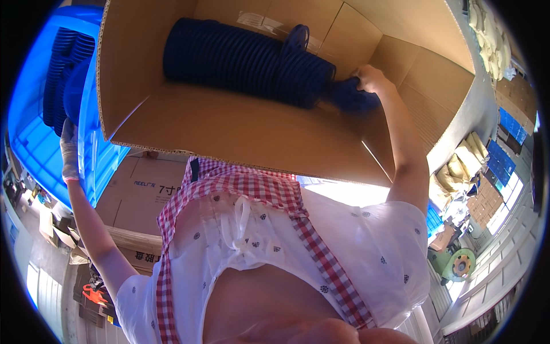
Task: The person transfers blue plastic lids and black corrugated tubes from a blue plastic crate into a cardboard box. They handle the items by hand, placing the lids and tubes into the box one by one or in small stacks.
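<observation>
My right hand (372, 79) reaches inside a large open cardboard box (240, 129), its fingers closed on a dark blue plastic reel (352, 96) that is smeared by motion. Beside it, a long row of stacked dark blue reels (240, 60) lies on its side in the box. A single round reel (295, 41) leans on top of that row. At the left, my left hand (70, 150), in a pale glove, is at a bright blue plastic bin (34, 106). Its partly hidden fingers grip the lower edge of a dark blue reel (75, 92), next to more stacked reels (57, 74).
Below the open box's front edge stand closed cardboard cartons (134, 186). Pale sacks (461, 166) and stacked brown boxes (487, 198) are on the right. A green round machine part (458, 265) sits at the lower right. Loose cardboard (51, 229) lies at the lower left.
</observation>
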Available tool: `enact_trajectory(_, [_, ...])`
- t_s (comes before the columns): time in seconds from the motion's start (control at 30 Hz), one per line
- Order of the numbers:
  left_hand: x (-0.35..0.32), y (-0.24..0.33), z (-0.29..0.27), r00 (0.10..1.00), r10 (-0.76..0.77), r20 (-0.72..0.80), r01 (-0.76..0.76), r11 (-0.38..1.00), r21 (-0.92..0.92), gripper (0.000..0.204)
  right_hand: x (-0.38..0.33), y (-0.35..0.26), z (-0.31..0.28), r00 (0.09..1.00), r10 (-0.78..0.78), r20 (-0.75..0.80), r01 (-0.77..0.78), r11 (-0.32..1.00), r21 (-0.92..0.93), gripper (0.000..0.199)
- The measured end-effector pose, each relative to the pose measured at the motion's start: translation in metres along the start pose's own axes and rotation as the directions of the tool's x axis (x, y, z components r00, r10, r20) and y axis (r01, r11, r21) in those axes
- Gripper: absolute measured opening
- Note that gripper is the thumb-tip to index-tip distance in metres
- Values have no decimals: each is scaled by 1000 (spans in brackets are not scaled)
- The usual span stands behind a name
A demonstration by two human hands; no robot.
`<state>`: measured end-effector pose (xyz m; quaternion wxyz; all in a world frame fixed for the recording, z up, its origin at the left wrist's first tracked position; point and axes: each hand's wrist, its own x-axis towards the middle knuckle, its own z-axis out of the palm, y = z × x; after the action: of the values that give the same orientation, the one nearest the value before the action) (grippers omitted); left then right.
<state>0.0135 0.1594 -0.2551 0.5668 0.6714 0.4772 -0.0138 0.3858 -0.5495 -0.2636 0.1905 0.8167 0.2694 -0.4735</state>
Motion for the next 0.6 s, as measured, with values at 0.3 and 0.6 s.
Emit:
enact_trajectory(0.3, [8,-11,-6,959,282,29,-282,943,175,42,8,-50,63,713,-214,-667,365,926,93,42])
enact_trajectory(0.6, [-17,6,45,887,437,-152,-454,885,-105,25,-103,-239,-150,582,-146,-800,813,126,568,41])
